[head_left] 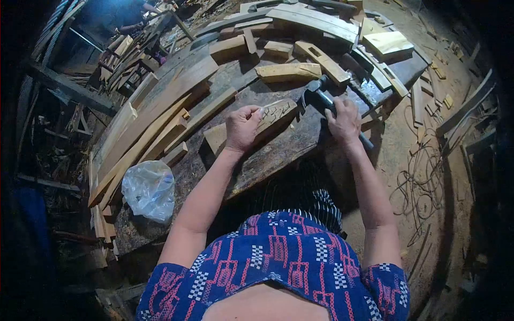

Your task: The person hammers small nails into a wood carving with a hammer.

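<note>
My right hand [345, 121] is wrapped round the handle of a claw hammer [316, 88], its metal head pointing away from me over the bench. My left hand [244, 127] rests on a wooden block [279, 114], thumb and fingertips pinched together at its top face. What they hold, if anything, is too small to make out. Thin dark marks or slivers, possibly nails, lie across the block's upper face beside my fingertips. The hammer head is just beyond the block's right end, apart from my left hand.
The worn workbench [235, 184] carries long wooden strips [155, 125] at left and a clear plastic bag [150, 190]. Slotted wood pieces [323, 61] and planks [316, 21] lie at the back. Tangled cord [423, 187] and scraps cover the floor at right.
</note>
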A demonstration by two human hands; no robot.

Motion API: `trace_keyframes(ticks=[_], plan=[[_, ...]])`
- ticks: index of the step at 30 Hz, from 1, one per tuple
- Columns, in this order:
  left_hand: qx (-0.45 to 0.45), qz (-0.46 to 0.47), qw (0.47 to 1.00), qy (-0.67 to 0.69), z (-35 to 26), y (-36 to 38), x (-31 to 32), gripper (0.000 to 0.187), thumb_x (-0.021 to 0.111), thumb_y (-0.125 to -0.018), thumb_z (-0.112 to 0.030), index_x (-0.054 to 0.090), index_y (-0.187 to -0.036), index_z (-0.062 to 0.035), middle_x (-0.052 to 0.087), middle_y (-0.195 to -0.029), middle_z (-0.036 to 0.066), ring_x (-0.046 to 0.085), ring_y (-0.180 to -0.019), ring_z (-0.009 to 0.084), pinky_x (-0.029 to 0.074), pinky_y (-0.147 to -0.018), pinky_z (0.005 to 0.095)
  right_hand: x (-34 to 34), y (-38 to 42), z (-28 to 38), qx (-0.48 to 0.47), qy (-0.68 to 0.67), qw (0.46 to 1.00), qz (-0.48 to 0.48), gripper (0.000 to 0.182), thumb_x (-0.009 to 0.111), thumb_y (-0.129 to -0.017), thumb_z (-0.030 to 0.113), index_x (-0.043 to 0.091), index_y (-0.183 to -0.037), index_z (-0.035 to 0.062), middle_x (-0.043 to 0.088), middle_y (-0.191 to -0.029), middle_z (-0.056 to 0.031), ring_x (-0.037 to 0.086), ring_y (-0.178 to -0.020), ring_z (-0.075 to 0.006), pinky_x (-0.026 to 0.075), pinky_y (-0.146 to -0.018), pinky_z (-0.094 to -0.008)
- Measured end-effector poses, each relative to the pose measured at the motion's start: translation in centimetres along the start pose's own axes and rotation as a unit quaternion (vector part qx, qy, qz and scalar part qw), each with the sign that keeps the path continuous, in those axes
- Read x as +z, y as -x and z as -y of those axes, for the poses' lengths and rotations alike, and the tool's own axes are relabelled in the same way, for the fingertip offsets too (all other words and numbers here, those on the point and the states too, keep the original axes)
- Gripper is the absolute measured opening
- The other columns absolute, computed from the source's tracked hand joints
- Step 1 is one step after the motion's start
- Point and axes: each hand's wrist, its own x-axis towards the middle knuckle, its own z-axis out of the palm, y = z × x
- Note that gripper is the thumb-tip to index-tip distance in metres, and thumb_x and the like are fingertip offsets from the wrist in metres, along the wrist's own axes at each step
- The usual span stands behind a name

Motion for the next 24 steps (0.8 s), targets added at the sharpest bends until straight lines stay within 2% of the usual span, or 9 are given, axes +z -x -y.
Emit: trace_keyframes(ticks=[8,10,14,16,17,18,20,21,24], plan=[[-0.027,0.001,1.0,-0.007,1.5,0.3,0.3,0.016,0.062,-0.08,-0.016,0.066,-0.081,-0.0012,0.062,-0.065,0.01,0.058,-0.058,0.0127,0.045,-0.057,0.0272,0.2,-0.2,0.8,0.011,0.075,0.997,-0.02,0.029,0.064,-0.077,0.025,0.057,-0.097,0.0057,0.055,-0.097,-0.0139,0.052,-0.095,-0.0324,0.045,-0.076,-0.0436],[0.01,0.001,1.0,-0.017,1.8,0.4,0.2,0.016,0.061,-0.084,-0.015,0.066,-0.084,0.0003,0.057,-0.063,-0.005,0.047,-0.055,0.0022,0.038,-0.05,0.0202,0.7,-0.3,0.6,0.001,0.075,0.996,-0.039,0.027,0.063,-0.078,0.025,0.058,-0.096,0.0059,0.055,-0.097,-0.0138,0.053,-0.094,-0.0331,0.045,-0.077,-0.0438],[0.042,-0.005,0.999,-0.013,2.0,0.3,-0.1,0.016,0.061,-0.084,-0.015,0.066,-0.085,0.0005,0.058,-0.065,-0.004,0.049,-0.058,0.0032,0.04,-0.053,0.0207,0.4,-0.8,0.2,-0.004,0.068,0.997,-0.029,0.027,0.063,-0.078,0.027,0.058,-0.095,0.0058,0.056,-0.096,-0.0147,0.053,-0.093,-0.0333,0.045,-0.077,-0.0432],[0.035,0.009,0.999,-0.013,2.0,0.2,-0.1,0.016,0.061,-0.083,-0.014,0.066,-0.085,0.001,0.059,-0.066,-0.004,0.05,-0.061,0.0039,0.042,-0.056,0.0211,0.0,-1.4,-0.2,0.033,0.002,0.999,0.002,0.027,0.062,-0.078,0.027,0.059,-0.092,0.0044,0.057,-0.094,-0.0177,0.054,-0.091,-0.034,0.044,-0.077,-0.0439],[0.036,0.006,0.999,-0.011,2.0,0.2,-0.2,0.016,0.061,-0.083,-0.014,0.066,-0.085,0.001,0.059,-0.066,-0.004,0.05,-0.061,0.0039,0.042,-0.056,0.0211,-0.1,-1.9,-0.8,0.054,-0.035,0.998,0.003,0.028,0.063,-0.079,0.028,0.058,-0.085,0.0008,0.059,-0.079,-0.0124,0.057,-0.074,-0.0278,0.045,-0.066,-0.0395],[0.022,0.012,1.0,-0.013,2.0,0.2,-0.2,0.016,0.061,-0.083,-0.014,0.066,-0.085,0.0012,0.059,-0.066,-0.004,0.05,-0.061,0.0037,0.042,-0.056,0.0211,-0.5,-2.2,-1.5,0.051,-0.034,0.998,0.002,0.028,0.063,-0.079,0.028,0.058,-0.085,0.0008,0.059,-0.079,-0.0124,0.057,-0.074,-0.0278,0.045,-0.066,-0.0395],[0.008,0.015,1.0,-0.012,1.7,0.3,-0.2,0.017,0.061,-0.083,-0.014,0.066,-0.084,0.0015,0.059,-0.066,-0.003,0.05,-0.06,0.0036,0.042,-0.056,0.0211,-1.5,-2.6,-2.0,0.117,-0.317,0.938,0.08,0.03,0.065,-0.08,0.029,0.056,-0.076,0.0005,0.055,-0.065,-0.0028,0.052,-0.057,-0.0159,0.04,-0.052,-0.0306],[0.004,0.01,1.0,-0.005,1.6,0.5,-0.1,0.017,0.061,-0.081,-0.017,0.066,-0.082,0.0,0.061,-0.066,0.004,0.055,-0.059,0.0097,0.043,-0.056,0.0246,-1.9,-2.3,-1.8,0.144,-0.422,0.891,0.083,0.031,0.067,-0.08,0.03,0.056,-0.072,0.0033,0.047,-0.06,0.0041,0.043,-0.053,-0.0065,0.032,-0.047,-0.0226],[0.01,0.008,1.0,0.004,1.4,0.6,-0.1,0.018,0.062,-0.079,-0.019,0.066,-0.08,-0.0017,0.063,-0.067,0.012,0.061,-0.06,0.017,0.045,-0.057,0.0285,-5.9,-0.1,1.6,0.152,-0.51,0.84,0.103,0.026,0.066,-0.082,0.028,0.057,-0.072,0.0059,0.047,-0.06,0.0043,0.042,-0.052,-0.0044,0.032,-0.047,-0.0205]])
